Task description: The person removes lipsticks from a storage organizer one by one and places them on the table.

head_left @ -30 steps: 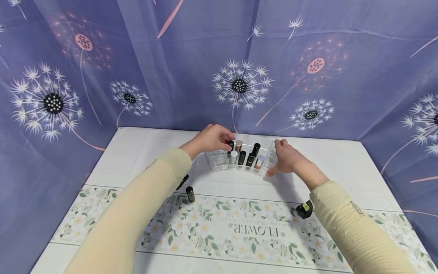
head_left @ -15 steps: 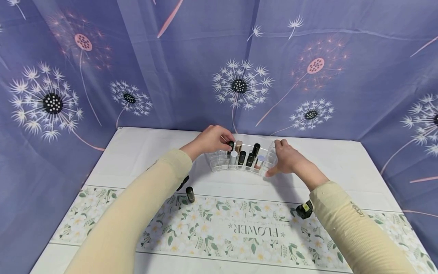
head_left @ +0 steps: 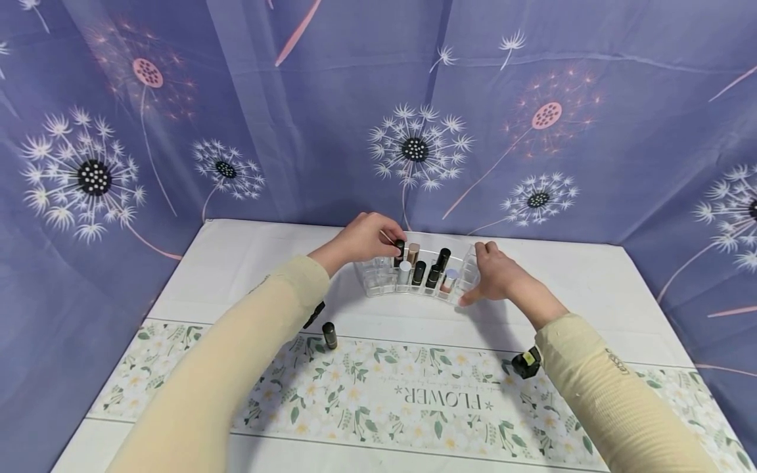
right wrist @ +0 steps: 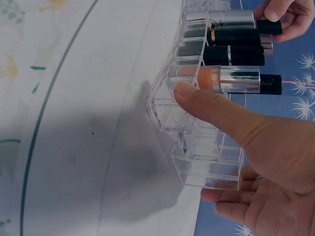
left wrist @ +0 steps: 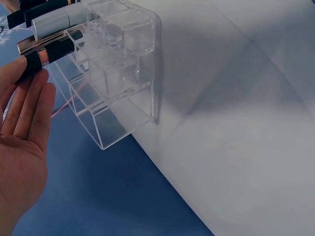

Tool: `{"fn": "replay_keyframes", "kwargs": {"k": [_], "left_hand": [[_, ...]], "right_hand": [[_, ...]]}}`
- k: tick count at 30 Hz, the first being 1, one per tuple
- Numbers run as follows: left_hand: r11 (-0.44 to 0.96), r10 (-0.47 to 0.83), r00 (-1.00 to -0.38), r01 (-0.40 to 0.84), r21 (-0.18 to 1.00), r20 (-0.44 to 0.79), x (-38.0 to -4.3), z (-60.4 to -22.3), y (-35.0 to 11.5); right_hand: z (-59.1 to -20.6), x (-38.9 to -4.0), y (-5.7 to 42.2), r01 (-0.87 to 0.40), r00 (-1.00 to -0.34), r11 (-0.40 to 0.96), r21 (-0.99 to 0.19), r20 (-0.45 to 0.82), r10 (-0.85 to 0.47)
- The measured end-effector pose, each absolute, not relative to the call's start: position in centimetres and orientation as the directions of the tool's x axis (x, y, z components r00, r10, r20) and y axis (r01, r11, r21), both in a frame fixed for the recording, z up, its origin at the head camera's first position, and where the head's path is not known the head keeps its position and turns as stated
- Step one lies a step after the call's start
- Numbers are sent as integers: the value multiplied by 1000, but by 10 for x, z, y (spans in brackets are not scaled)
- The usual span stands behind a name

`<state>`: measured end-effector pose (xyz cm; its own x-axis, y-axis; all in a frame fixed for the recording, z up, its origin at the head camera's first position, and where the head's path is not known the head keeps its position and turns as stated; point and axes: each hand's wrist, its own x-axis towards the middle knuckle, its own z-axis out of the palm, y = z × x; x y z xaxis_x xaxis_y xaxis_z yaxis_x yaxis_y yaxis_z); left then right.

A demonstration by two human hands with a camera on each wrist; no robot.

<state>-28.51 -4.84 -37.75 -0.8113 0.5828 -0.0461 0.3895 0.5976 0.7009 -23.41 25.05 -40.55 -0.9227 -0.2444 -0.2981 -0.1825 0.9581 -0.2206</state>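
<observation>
A clear tiered lipstick organizer (head_left: 378,282) stands near the back of the table with several lipsticks upright in it. My left hand (head_left: 368,238) pinches the cap of a black lipstick (left wrist: 33,66) in the back row, beside a rose-gold lipstick (head_left: 412,252). The lower end of that black lipstick is among the clear compartments in the left wrist view. My right hand (head_left: 499,272) grips the organizer's right end, its thumb on the front and its fingers behind. Just by that thumb stands a lipstick with an orange-pink lower part (right wrist: 209,77). A silver lipstick (head_left: 405,272) stands in front.
One black lipstick (head_left: 329,336) is loose on the table (head_left: 236,276), left of centre. A black object (head_left: 315,315) is partly hidden by the left sleeve. Beside the right sleeve is a black blocky object (head_left: 526,362) with a yellow-green patch. A purple curtain (head_left: 331,144) hangs behind.
The left hand has shifted very slightly, and a little more of the black cap shows at its fingertips. The right hand and the organizer have stayed in place.
</observation>
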Motion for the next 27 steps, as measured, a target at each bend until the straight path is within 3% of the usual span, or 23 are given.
{"fn": "replay_keyframes", "kwargs": {"k": [27], "left_hand": [[562,594,-804,398,725,-18,-266,-353,-68]], "right_hand": [[-403,-232,249,-171,-922,959,-225,-307,-237]]}}
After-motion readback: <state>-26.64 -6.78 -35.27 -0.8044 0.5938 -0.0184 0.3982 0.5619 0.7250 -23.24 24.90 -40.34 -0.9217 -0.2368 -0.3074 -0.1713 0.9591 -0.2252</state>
